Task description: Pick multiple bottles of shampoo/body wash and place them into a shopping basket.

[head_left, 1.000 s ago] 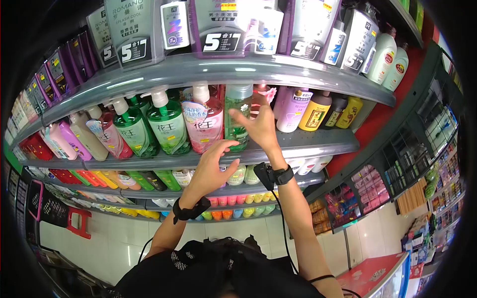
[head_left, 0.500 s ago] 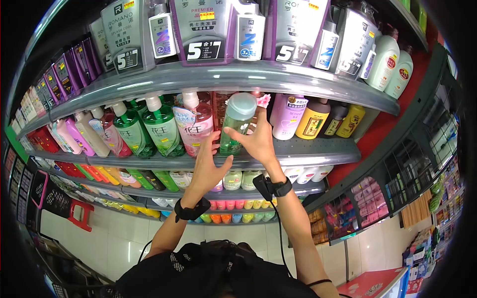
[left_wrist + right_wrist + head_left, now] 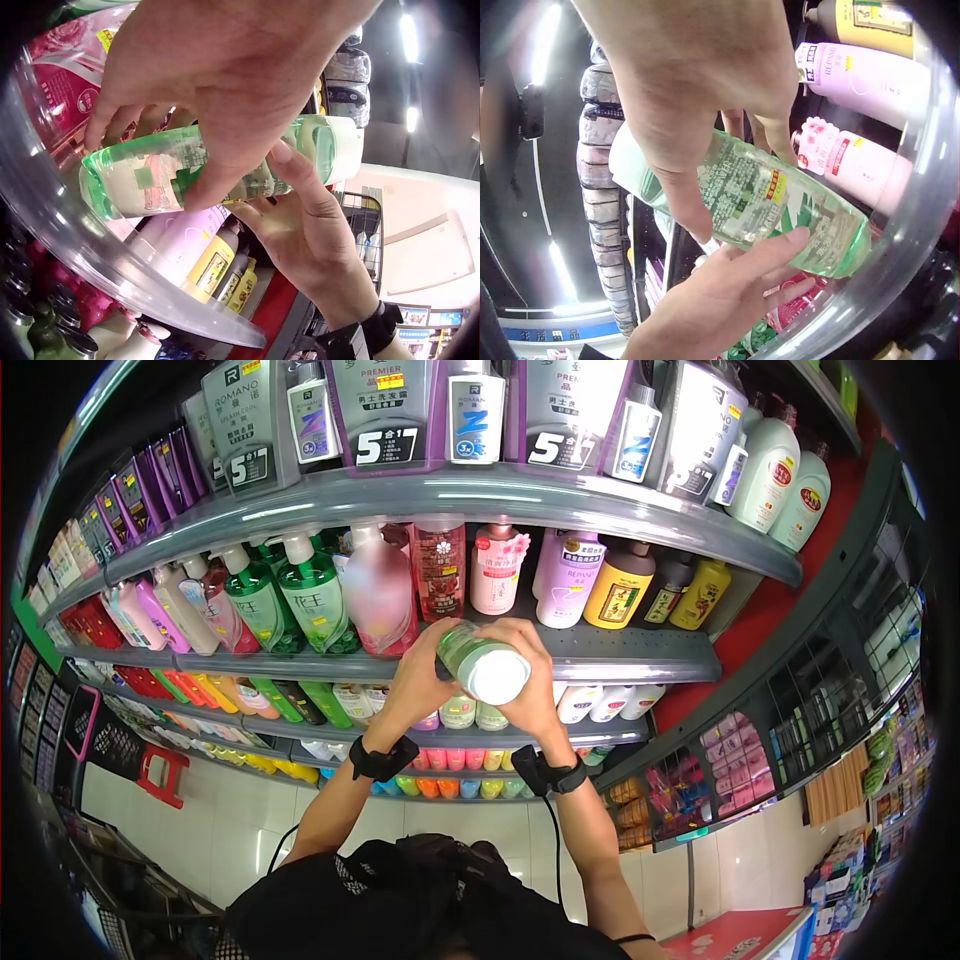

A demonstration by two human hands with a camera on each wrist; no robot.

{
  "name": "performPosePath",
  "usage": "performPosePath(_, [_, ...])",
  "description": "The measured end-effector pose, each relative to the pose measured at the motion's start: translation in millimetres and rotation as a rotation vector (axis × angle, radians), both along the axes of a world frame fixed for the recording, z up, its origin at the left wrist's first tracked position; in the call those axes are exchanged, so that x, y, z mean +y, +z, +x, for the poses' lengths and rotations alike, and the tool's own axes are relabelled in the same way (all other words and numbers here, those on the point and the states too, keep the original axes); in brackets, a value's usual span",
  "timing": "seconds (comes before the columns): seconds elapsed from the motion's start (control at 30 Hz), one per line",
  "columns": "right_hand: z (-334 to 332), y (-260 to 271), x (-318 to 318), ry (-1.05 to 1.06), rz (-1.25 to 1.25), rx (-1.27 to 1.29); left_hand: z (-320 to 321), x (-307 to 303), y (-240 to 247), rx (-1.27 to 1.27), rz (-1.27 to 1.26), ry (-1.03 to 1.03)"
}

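Observation:
A transparent green bottle with a pale cap is held in front of the middle shelf, tilted with its cap toward me. My right hand grips it near the cap end, thumb across the printed side in the right wrist view. Lower down, my left hand holds the bottle, its thumb over one face and fingers on the far side in the left wrist view. Printed text and a yellow-red sticker show on the bottle. Behind it stand a red bottle and a pink pump bottle.
The middle shelf's edge runs just behind the hands. Green pump bottles line it at left; lilac and yellow bottles stand at right. Overhead, another shelf bears large shampoo bottles. A wire rack flanks the right side.
The green bottle has come off the shelf toward me and tipped cap-first. My left hand, earlier apart from it, now holds it too; the bottles behind are uncovered.

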State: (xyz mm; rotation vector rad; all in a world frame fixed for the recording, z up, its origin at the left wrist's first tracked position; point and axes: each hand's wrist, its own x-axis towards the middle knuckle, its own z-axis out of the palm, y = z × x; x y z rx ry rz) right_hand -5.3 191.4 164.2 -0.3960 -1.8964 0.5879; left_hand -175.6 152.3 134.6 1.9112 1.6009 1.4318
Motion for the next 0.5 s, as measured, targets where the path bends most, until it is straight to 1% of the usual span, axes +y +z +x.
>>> performPosePath(0.07, [3.7,-0.1,-6.5,0.004,0.046,0.044,4.4,-8.3,8.3,-0.018,-0.01,-0.004])
performPosePath(0.17, [8.8,6.9,-15.8,0.006,0.052,0.105,11.5,-20.2,20.7,0.059,0.049,0.039])
performPosePath(0.27, [10.1,10.3,-30.8,0.072,0.029,0.137,12.6,-39.2,23.7,0.149,0.151,0.101])
performPosePath(0.3, [10.1,8.5,-35.7,0.093,0.016,0.148,11.3,-47.6,23.2,0.156,0.143,0.118])
performPosePath(0.37, [9.9,4.5,-45.8,0.144,0.002,0.11,3.9,-68.5,20.9,0.153,0.105,0.088])
performPosePath(0.4, [7.5,0.1,-50.0,0.206,-0.038,0.116,0.0,-82.5,20.6,0.212,0.056,0.103])
performPosePath(0.43, [3.9,-4.2,-55.3,0.269,-0.078,0.121,-2.9,-94.8,17.5,0.213,0.049,0.129])
performPosePath(0.47, [-0.2,-7.9,-60.8,0.295,-0.085,0.12,-5.7,-107.3,13.8,0.19,-0.046,0.121])
performPosePath(0.5, [-5.3,-11.4,-67.3,0.38,-0.132,0.084,-8.3,-120.1,9.8,0.164,-0.141,0.119])
